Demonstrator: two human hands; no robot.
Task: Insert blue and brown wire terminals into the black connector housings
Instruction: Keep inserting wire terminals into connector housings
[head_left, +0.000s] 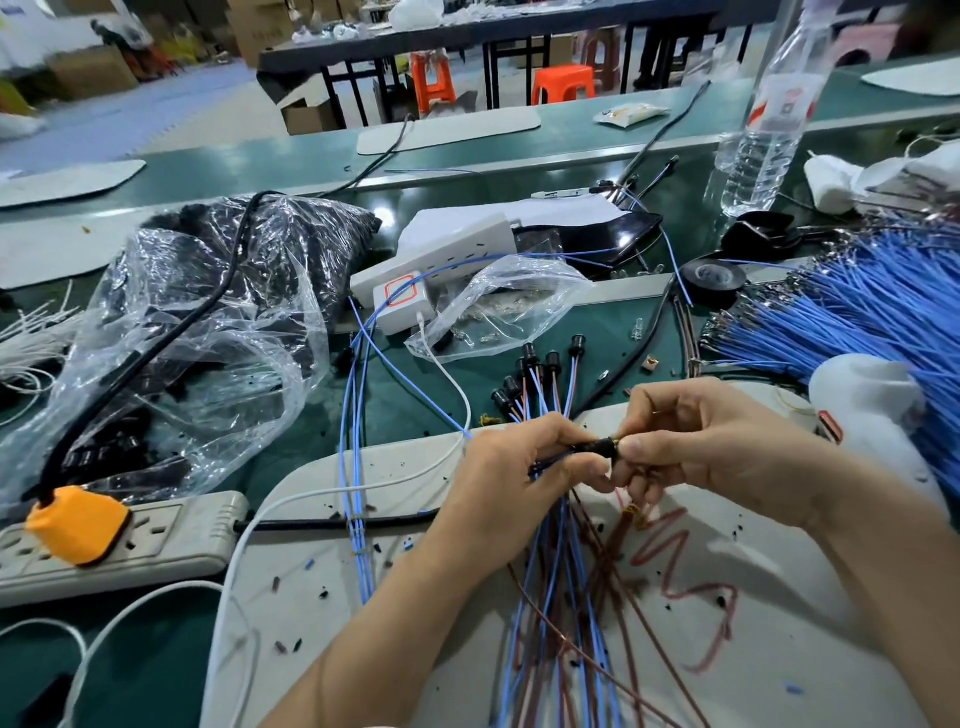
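Note:
Over the white mat (779, 649) my two hands meet on one small black connector housing (602, 448). My left hand (511, 480) grips a bunch of blue and brown wires (558, 597) that fan down toward me, and its fingers pinch the housing's wire end. My right hand (696, 447) pinches the housing's other end between thumb and fingers. Several finished black housings (535, 364) with wires stick up just beyond my left hand. A big sheaf of blue wires with terminals (857, 322) lies at the right.
A clear bag of black housings (208, 312) lies at the left, with a power strip and orange plug (78, 525) in front of it. A white charger (402, 306), a small clear bag (509, 306), black tape (714, 278) and a water bottle (769, 119) stand beyond.

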